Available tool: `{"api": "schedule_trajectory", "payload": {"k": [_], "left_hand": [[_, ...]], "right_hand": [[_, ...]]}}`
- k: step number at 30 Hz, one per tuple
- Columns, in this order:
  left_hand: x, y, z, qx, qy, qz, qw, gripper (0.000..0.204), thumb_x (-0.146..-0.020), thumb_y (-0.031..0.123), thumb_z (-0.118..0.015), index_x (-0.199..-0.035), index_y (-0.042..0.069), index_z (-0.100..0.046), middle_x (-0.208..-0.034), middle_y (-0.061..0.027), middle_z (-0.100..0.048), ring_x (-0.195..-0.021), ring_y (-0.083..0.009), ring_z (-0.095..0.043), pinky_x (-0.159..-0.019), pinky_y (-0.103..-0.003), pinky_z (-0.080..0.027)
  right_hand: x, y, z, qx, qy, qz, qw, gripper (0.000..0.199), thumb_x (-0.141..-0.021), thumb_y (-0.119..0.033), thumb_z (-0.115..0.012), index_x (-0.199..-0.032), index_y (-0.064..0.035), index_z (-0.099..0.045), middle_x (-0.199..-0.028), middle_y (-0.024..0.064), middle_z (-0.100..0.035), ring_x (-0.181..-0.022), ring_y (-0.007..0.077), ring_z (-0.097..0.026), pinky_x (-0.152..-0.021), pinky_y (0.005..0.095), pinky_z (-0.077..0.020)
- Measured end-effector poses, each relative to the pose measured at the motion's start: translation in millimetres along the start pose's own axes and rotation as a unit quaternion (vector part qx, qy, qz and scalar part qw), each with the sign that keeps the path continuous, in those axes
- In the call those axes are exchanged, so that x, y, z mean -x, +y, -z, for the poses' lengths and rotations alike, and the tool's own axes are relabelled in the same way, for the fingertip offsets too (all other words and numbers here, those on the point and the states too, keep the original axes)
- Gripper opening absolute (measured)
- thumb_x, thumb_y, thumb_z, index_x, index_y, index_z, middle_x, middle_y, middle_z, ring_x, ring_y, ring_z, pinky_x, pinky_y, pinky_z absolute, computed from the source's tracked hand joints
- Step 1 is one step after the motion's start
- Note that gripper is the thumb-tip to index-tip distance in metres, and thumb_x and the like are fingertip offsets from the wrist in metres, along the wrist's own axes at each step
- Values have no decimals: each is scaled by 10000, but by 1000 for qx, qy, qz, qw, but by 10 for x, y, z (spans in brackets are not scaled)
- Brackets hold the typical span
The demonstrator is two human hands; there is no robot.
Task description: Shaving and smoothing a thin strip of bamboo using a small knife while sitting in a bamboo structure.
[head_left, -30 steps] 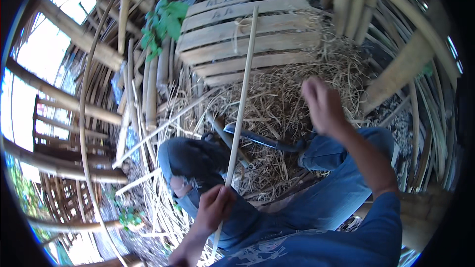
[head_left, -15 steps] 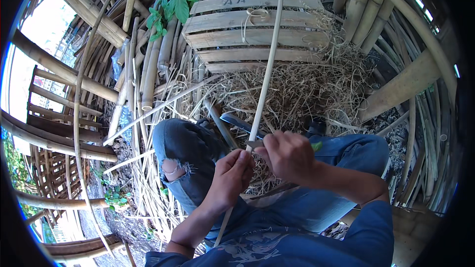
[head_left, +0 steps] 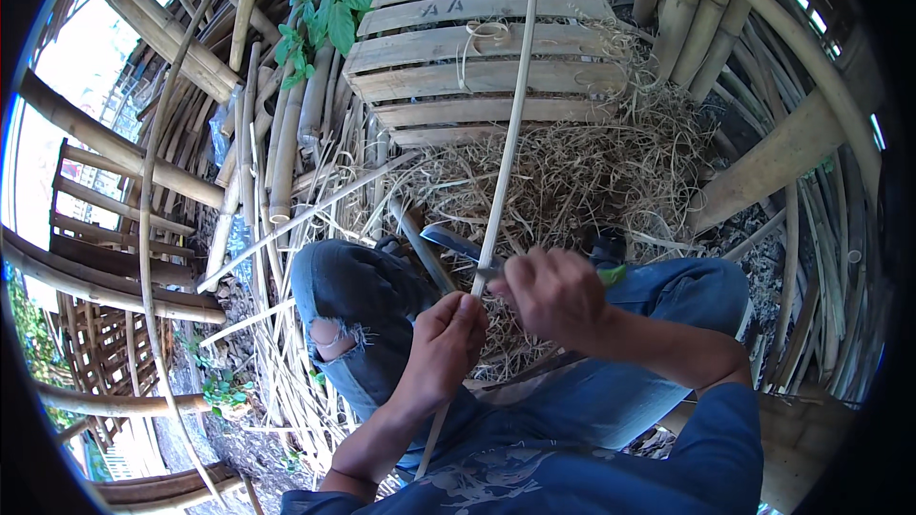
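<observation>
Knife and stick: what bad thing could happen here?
The right hand presses a knife against the thin bamboo strip, close to the left hand gripping it below. A slip could likely cut those fingers or the knee with torn jeans. The strip may also split unevenly.

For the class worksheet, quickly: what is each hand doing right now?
Left hand: closed around the bamboo strip.
Right hand: closed on a knife.

The scene is viewed from a single head-worn fisheye camera, aimed steeply downward at close range over the lap; straight edges are bent near the rim.
</observation>
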State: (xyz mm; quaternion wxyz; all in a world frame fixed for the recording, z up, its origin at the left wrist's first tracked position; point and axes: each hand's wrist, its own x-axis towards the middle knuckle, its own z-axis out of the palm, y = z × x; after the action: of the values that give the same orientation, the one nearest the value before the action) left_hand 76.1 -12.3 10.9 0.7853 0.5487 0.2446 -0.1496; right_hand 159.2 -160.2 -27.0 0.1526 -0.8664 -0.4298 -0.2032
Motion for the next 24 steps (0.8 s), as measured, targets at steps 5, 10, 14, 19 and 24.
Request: {"api": "schedule_trajectory", "payload": {"k": [5, 10, 14, 19, 24], "left_hand": [[-47, -19, 3, -6, 16, 1, 1000, 288, -979, 285, -408, -809, 68, -493, -558, 69, -342, -435, -22, -275, -390, -189, -210], [-15, -7, -13, 0, 2, -3, 1000, 288, -979, 284, -409, -808, 68, -491, -559, 68, -341, -438, -23, -276, -390, -190, -211], [-32, -44, -11, 16, -9, 28, 999, 288, -980, 280, -405, -805, 66, -484, -558, 68, -335, -437, -25, -271, -391, -192, -209], [39, -70, -8, 4, -19, 39, 999, 292, -981, 286, -401, -801, 68, -478, -557, 69, -332, -436, -25, -271, -391, -194, -211], [-5, -90, -24, -11, -26, 49, 998, 293, -981, 289, -402, -801, 71, -478, -557, 68, -334, -440, -26, -279, -394, -195, -216]], "right_hand": [[-17, 41, -42, 15, 34, 14, 999, 348, -924, -341, -463, -690, -84, -448, -561, 39, -449, -428, 160, -475, -379, 313, -393], [-135, 238, 31, 43, 44, 0, 998, 341, -906, -340, -490, -695, -74, -466, -565, 38, -444, -472, 179, -490, -428, 312, -415], [-13, 89, 4, 42, 33, 34, 998, 337, -912, -342, -487, -706, -76, -471, -551, 35, -446, -446, 169, -472, -405, 306, -398], [-252, 577, 5, 114, 18, -120, 986, 350, -917, -337, -489, -671, -91, -455, -531, 22, -447, -407, 136, -444, -345, 289, -360], [-43, 264, 14, 19, 32, 25, 999, 327, -920, -313, -491, -680, -92, -468, -522, 14, -447, -408, 131, -459, -354, 304, -386]]}}
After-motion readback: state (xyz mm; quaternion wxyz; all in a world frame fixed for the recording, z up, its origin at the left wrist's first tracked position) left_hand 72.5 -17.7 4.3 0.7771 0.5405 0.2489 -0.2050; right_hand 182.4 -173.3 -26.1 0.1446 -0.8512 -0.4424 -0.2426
